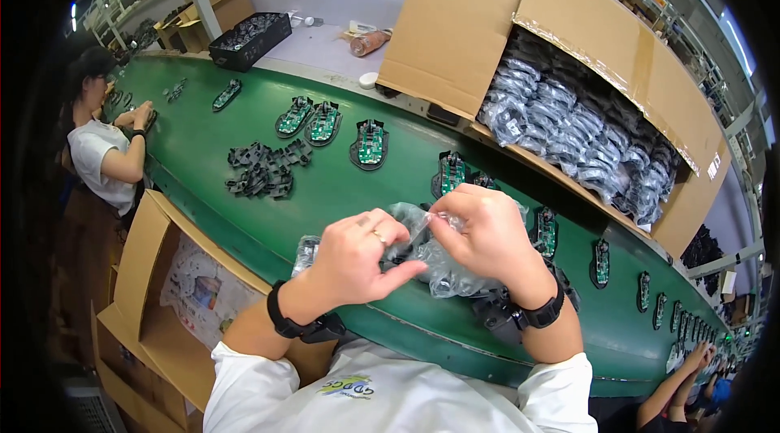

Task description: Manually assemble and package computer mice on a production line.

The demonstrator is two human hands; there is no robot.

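Shirt (439, 372), white, near side: chest print (347, 386), short row of dark letters with smaller line of text, green, yellow and blue streaks beside. Big open carton (451, 27), far right: small white label (714, 166) with dark marks near right end, too small to read. Carton (140, 270), near left: printed-looking coloured patches on sheet (183, 295) inside, unreadable.

Green worktop (325, 189) with circuit-board units (370, 145), black parts (264, 169), clear bags (447, 272)
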